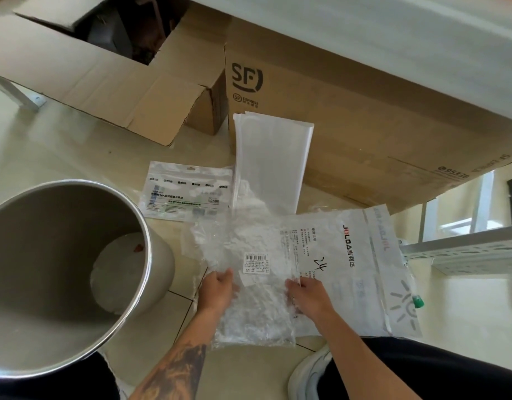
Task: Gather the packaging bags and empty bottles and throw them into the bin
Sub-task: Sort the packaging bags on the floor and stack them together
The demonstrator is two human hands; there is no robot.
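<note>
A crumpled clear plastic bag [249, 284] with a barcode label lies on the floor in front of me. My left hand [218, 290] grips its left edge and my right hand [306, 295] grips its right side. Under it lies a large white JOLDA bag [361, 264]. A smaller printed zip bag [188, 192] and a white flat bag [273, 163] lie further away. A green bottle cap [418, 301] peeks out from under the JOLDA bag; the bottle itself is hidden. The steel bin [47, 241] stands at my left, with white waste at its bottom.
Two cardboard boxes stand behind the bags: an open one [104, 70] at left and an SF Express box [350, 116] at right. A perforated metal rail [465, 249] lies at the right. My white shoe [309, 373] is at the bottom.
</note>
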